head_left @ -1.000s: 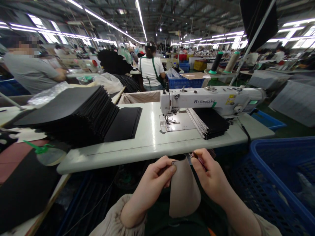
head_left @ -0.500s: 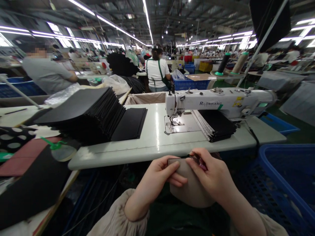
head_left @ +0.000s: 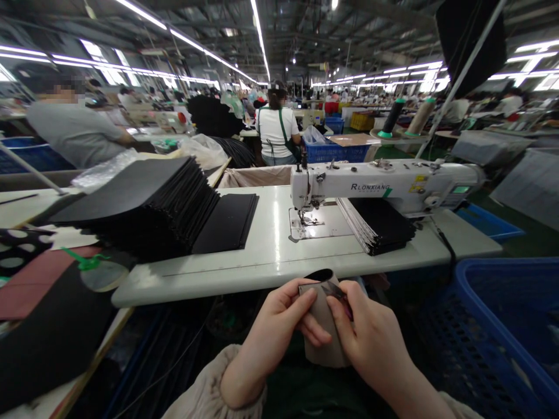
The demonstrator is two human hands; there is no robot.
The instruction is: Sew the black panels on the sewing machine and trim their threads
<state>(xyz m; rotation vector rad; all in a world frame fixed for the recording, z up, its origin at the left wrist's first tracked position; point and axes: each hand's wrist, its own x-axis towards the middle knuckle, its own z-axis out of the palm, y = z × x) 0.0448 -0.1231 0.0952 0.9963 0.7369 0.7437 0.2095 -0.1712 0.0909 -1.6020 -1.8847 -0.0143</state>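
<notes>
Just in front of the table's front edge, my left hand (head_left: 286,317) pinches the upper left corner of a grey-brown piece (head_left: 325,343) with a black reverse side. The piece is curled, its top bending over into a loop. At its right side, my right hand (head_left: 371,326) is closed around small dark-bladed snips (head_left: 334,289) with a purplish handle, partly hidden by the fingers. The blades lie against the upper part of the piece. Beyond my hands stands a white sewing machine (head_left: 371,180).
A tall stack of black sheets (head_left: 174,203) and a lower black stack (head_left: 227,224) lie left on the table (head_left: 262,256). More black pieces (head_left: 379,227) sit under the machine arm. A blue basket (head_left: 502,273) stands right. People work beyond.
The piece has curled over at the top, showing its black side, and looks narrower. The dark blades now show at my right fingers. The view has shifted slightly.
</notes>
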